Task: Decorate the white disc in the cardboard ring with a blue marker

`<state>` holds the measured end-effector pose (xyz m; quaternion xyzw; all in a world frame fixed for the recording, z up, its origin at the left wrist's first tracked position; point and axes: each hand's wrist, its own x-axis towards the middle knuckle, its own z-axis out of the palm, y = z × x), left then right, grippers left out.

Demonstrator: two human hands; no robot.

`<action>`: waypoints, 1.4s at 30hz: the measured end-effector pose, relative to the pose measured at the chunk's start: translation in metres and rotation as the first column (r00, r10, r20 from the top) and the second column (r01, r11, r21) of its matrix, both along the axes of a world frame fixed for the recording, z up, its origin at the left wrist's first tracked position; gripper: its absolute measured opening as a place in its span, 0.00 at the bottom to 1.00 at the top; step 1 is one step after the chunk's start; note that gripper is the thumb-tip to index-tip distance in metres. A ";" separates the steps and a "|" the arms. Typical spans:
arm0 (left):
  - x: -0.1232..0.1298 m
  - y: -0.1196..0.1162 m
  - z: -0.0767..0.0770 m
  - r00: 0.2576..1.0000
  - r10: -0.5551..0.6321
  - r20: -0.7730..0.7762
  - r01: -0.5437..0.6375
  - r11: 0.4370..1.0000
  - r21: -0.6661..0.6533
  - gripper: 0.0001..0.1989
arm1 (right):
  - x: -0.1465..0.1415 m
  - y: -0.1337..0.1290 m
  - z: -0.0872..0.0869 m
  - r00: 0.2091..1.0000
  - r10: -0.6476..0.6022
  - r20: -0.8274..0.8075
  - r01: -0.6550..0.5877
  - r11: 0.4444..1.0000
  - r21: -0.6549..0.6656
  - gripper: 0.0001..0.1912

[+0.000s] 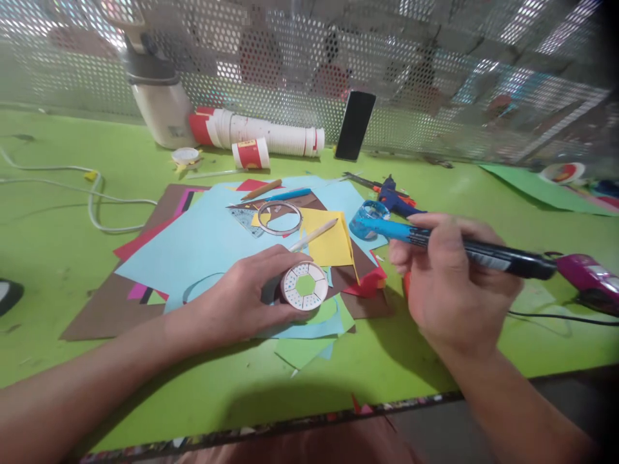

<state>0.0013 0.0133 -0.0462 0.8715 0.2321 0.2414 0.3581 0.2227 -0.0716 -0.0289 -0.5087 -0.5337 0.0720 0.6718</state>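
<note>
White dotted disc (305, 284), green hexagon (305, 285), left fingers (276, 259) clasping disc, right fingers (447, 240) gripping marker (486, 252)

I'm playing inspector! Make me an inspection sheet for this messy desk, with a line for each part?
Surface: green table with small scraps on it.
Job's things: round white piece with a green hexagon and dotted sections; blue-and-black marker.
Clutter: light blue paper, yellow paper, set square, blue glue gun.
Hands: left hand holds the white piece; right hand grips the marker.
Cables: white cable curves along the left; black cable on the right.
Surroundings: perforated screen behind, blurred shapes beyond; upright phone; stacked paper cups lying sideways.
</note>
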 end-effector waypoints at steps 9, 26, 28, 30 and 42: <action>0.000 -0.002 0.001 0.998 0.040 0.058 -0.038 0.998 -0.046 0.22 | 0.011 0.015 -0.006 0.988 -0.067 -0.137 0.062 0.997 -0.036 0.11; -0.002 -0.005 0.002 0.985 0.167 0.047 -0.161 0.982 -0.100 0.25 | 0.022 0.024 0.046 0.995 -0.046 -0.088 0.038 0.995 -0.088 0.16; -0.003 -0.006 0.002 0.980 0.179 0.084 -0.173 0.982 -0.082 0.24 | 0.006 0.015 0.039 0.999 0.021 -0.038 -0.028 0.981 -0.190 0.14; -0.003 -0.009 0.004 0.974 0.187 0.124 -0.181 0.982 -0.060 0.24 | -0.013 0.006 0.029 0.993 0.114 0.012 -0.106 0.952 -0.286 0.12; -0.004 -0.016 0.005 0.967 0.189 0.171 -0.195 0.981 0.022 0.30 | -0.053 0.001 0.016 0.967 0.250 -0.043 -0.248 0.894 -0.372 0.07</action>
